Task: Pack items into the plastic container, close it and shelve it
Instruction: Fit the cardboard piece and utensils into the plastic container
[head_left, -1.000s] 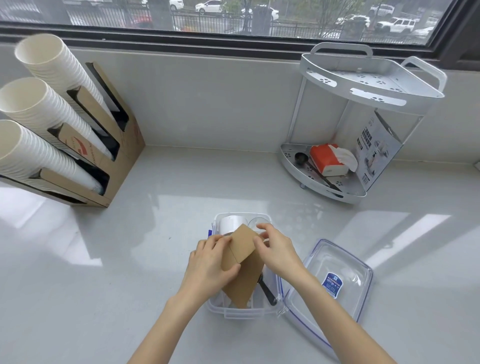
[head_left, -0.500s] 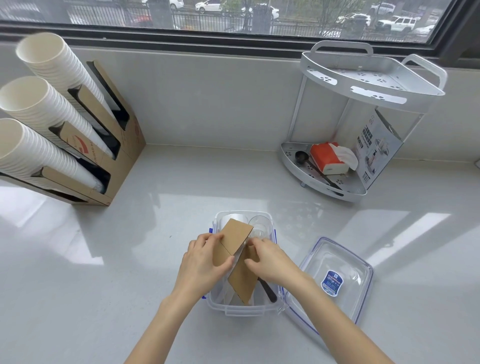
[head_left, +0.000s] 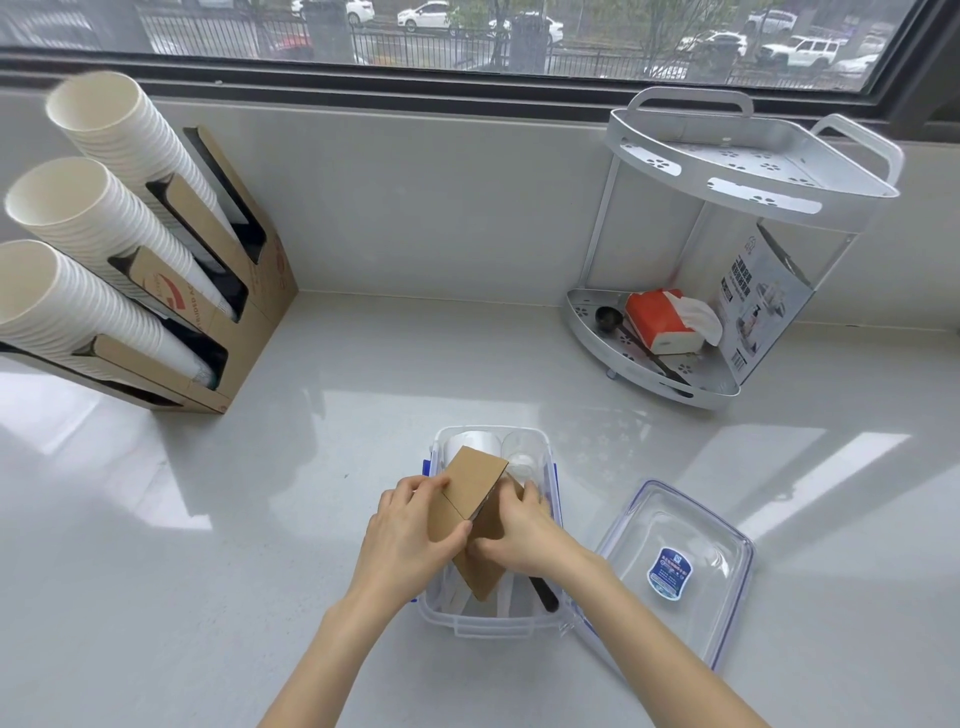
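A clear plastic container (head_left: 488, 626) with blue latches stands open on the white counter in front of me. Inside it I see a white cup (head_left: 475, 441), a clear cup (head_left: 522, 452) and a black handle (head_left: 543, 595). My left hand (head_left: 410, 535) and my right hand (head_left: 524, 530) both grip a folded brown cardboard piece (head_left: 475, 486), tilted, with its lower end down inside the container. The container's clear lid (head_left: 675, 566) lies upside down just right of it, a blue label at its centre.
A cardboard dispenser (head_left: 244, 332) with three stacks of white paper cups (head_left: 78, 249) stands at the left. A white two-tier corner shelf (head_left: 748, 166) at the back right holds a red tissue pack (head_left: 660, 319), a black scoop (head_left: 608, 317) and a printed box (head_left: 758, 306).
Both hands have pushed the cardboard piece lower into the container and folded it tighter. My right hand slid from the cardboard's top edge down to its right side.
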